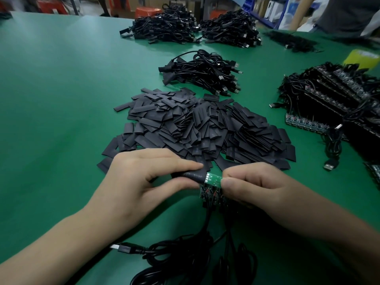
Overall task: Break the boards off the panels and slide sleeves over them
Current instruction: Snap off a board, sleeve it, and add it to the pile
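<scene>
Left hand [139, 177] pinches soft, thin sleeve [193, 174], mouth just past fingertips; right hand [257, 186] pinches light, stiff board [213, 179] between thumb and forefinger (likely fragile: hold edges).

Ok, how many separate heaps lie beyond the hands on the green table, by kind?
Cable heaps: 3
Sleeve heap: 1
Panel stack: 1
Dark blurred heap, kind unclear: 1
Total: 6
</scene>
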`<state>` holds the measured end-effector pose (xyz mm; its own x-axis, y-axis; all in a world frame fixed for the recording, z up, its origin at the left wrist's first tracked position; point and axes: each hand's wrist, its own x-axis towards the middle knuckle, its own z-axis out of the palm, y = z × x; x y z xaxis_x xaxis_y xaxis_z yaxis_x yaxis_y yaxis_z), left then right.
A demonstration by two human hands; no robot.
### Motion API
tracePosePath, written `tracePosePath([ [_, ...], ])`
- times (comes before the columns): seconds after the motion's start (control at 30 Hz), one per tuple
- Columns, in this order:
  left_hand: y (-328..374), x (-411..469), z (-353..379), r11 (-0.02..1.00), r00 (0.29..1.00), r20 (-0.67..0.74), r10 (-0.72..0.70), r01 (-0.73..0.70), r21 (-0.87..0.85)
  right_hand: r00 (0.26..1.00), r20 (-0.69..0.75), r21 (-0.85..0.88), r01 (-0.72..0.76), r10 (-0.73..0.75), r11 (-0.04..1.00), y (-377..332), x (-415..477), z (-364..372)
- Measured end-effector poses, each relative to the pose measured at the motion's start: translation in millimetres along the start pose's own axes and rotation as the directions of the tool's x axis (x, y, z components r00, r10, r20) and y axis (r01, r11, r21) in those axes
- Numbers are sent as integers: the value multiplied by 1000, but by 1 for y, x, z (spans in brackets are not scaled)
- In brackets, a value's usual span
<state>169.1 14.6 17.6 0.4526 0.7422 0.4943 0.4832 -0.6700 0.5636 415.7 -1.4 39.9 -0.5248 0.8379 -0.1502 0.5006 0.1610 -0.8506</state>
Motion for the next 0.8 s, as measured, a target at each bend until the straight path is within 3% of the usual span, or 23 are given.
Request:
tracePosePath([
  [0.2,5,3,-2,1000,998,59,24,-24,-9,1000,-3,-86,13,-13,996,0,-1,-2],
  [0.5,9,4,0,1000,1000,1,-3,3,-13,999,-1,-117,43,-43,992,-5,-2,-1],
  [0.67,12,3,0,995,995,35,89,-90,34,998,-5,-186,57,-59,981,-6,-3,2],
  [0.8,12,2,-1,988,989,41,141,-144,64,984,-102,-385,98,-147,918,-5,-1,10],
])
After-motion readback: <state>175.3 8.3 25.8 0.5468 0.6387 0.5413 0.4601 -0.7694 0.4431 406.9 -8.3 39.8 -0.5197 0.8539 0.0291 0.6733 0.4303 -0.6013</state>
